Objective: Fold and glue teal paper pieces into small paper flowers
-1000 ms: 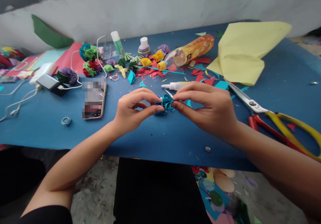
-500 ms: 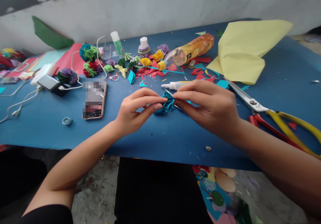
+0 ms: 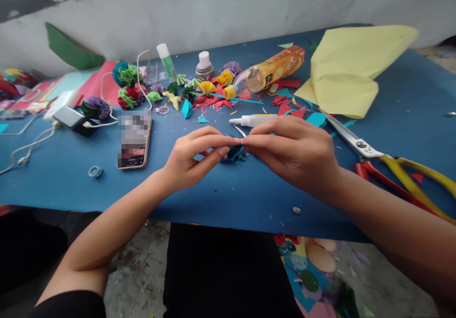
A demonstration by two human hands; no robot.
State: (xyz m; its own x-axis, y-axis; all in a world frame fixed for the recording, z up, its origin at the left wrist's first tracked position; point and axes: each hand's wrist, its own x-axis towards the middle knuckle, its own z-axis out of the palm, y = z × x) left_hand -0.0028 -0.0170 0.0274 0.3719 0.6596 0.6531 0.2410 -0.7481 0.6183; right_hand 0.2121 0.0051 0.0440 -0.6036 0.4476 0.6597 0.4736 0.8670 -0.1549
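A small ruffled teal paper flower (image 3: 235,154) is held above the blue table between my two hands. My left hand (image 3: 197,159) pinches its left side between thumb and fingers. From the other side, my right hand (image 3: 294,151) has its fingertips closed on the flower, and the index fingertips of both hands meet over its top. Part of the flower is hidden behind the fingers. Just beyond the hands lies a white glue tube (image 3: 252,120) with a pointed nozzle. A thin metal tip (image 3: 240,130) shows beside my right fingertips; the rest of it is hidden.
Large scissors (image 3: 368,149) with red and yellow handles lie at the right, by a creased yellow paper sheet (image 3: 351,71). An orange-labelled bottle (image 3: 274,71), red paper scraps (image 3: 213,101) and a glue stick (image 3: 166,62) lie behind. A phone (image 3: 134,139) rests left.
Both hands' fingertips have come together over the top of the teal flower, which now shows less and tilts lower beneath them. Items on the table stay put.
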